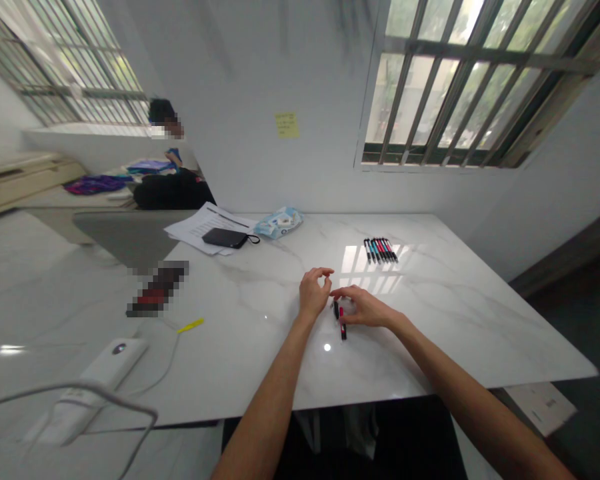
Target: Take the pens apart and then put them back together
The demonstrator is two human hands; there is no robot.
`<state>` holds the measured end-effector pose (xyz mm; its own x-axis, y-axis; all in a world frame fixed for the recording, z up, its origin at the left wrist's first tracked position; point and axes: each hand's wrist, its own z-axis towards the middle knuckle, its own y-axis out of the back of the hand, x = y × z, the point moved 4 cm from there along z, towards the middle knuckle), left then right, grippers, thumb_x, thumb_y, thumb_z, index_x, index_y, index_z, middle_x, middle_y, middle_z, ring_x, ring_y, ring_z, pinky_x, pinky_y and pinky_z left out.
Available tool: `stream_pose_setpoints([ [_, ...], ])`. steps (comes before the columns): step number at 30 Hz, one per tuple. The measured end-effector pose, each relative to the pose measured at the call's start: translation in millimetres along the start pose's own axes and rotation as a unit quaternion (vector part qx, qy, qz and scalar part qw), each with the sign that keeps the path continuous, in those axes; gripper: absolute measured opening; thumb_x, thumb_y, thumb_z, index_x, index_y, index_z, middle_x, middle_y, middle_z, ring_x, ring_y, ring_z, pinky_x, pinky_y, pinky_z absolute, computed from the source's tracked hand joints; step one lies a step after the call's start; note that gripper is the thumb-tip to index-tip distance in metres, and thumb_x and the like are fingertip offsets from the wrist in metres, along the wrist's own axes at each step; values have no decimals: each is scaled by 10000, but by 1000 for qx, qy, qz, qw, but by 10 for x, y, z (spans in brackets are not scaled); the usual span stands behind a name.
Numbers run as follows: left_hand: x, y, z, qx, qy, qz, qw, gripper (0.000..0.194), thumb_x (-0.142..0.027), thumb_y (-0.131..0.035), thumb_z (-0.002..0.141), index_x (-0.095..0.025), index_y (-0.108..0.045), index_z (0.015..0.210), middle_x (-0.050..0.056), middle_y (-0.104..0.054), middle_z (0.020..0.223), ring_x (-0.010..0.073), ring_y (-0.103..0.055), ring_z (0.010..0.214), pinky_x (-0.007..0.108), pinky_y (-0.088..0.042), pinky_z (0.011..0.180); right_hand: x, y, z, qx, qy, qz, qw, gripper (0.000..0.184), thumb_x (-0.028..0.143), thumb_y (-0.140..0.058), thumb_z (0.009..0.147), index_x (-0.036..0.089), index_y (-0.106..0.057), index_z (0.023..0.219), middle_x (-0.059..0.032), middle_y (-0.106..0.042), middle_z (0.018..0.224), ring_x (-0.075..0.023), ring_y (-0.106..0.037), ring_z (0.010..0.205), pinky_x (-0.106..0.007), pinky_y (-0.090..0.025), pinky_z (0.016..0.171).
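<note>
1. the left hand point(314, 295) is curled shut, with nothing in it that i can see.
2. the right hand point(363, 307) bends over a black and pink marker pen point(341, 320). i cannot tell if it grips it.
3. the pen is on a white marble table point(500, 333), between the hands.
4. it looks light, stiff and a bit slippery, so its middle seems best to hold.
5. a row of pens point(380, 250) lies farther off.

Left hand point(314, 293) curls loosely; right hand point(364, 307) stretches toward it, palm down.

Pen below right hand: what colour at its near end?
The pen is pinkish red there; head view.
</note>
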<state>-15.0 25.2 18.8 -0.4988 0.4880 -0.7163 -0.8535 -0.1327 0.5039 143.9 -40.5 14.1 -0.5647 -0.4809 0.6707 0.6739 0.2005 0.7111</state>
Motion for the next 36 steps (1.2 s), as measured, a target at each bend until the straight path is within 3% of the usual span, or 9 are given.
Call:
stream_pose_setpoints([
  [5,17,2,9,7,21,-22,1000,268,-92,-582,845,-234,-748,999,25,-748,977,192,-672,927,343,-531,888,-14,-32,56,-16,-1,-20,1000,555,180,-798,770,258,-670,1304,-52,-750,1128,-254,-657,1025,-415,-513,955],
  [11,59,12,23,3,43,-32,999,220,-164,-610,868,-242,-750,1018,17,-758,966,182,-673,865,329,-536,861,-71,63,62,-91,-31,-39,995,446,151,-745,818,266,-683,1244,-39,-748,1054,-231,-650,996,-398,-505,929],
  [19,100,17,35,-3,55,-35,998,217,-181,-607,869,-245,-756,1013,15,-762,965,179,-673,856,316,-535,841,20,-50,68,-44,-39,-103,993,627,350,-882,747,223,-641,1312,-92,-712,1092,-267,-636,993,-415,-508,906],
  [24,107,28,28,-6,56,-37,998,220,-184,-606,863,-251,-761,1004,17,-762,962,177,-673,858,304,-539,817,11,-110,128,-29,-34,-131,990,561,301,-862,757,214,-663,1274,-89,-701,1061,-274,-628,981,-411,-511,896],
  [27,106,44,32,-16,70,-54,996,188,-221,-613,874,-245,-760,987,23,-763,979,170,-670,833,297,-544,785,-24,-54,140,-63,-29,-114,991,508,246,-821,782,233,-658,1263,-69,-694,1047,-259,-627,965,-408,-517,896],
  [29,117,20,35,2,99,-98,990,160,-294,-649,877,-231,-753,980,35,-768,978,164,-676,796,292,-550,753,-15,38,140,-121,-26,-96,988,531,216,-805,786,257,-635,1288,-62,-684,1075,-261,-623,1007,-418,-518,926],
  [32,130,-86,25,80,146,-214,962,273,-379,-762,796,-194,-731,994,59,-766,906,169,-692,753,275,-548,671,64,167,158,-194,0,-86,977,532,204,-777,812,277,-609,1311,-68,-662,1132,-274,-604,1100,-431,-510,982],
  [34,131,-150,17,123,155,-282,939,322,-366,-807,738,-173,-719,981,68,-761,883,171,-697,751,260,-538,638,116,205,192,-206,26,-81,975,496,213,-752,846,279,-603,1314,-72,-656,1160,-272,-597,1137,-425,-504,1007],
  [36,158,-165,24,123,158,-312,929,319,-340,-811,719,-168,-709,968,63,-757,870,164,-695,747,254,-533,637,124,213,229,-206,42,-64,975,515,238,-750,869,278,-579,1352,-79,-643,1234,-257,-605,1141,-414,-505,1020],
])
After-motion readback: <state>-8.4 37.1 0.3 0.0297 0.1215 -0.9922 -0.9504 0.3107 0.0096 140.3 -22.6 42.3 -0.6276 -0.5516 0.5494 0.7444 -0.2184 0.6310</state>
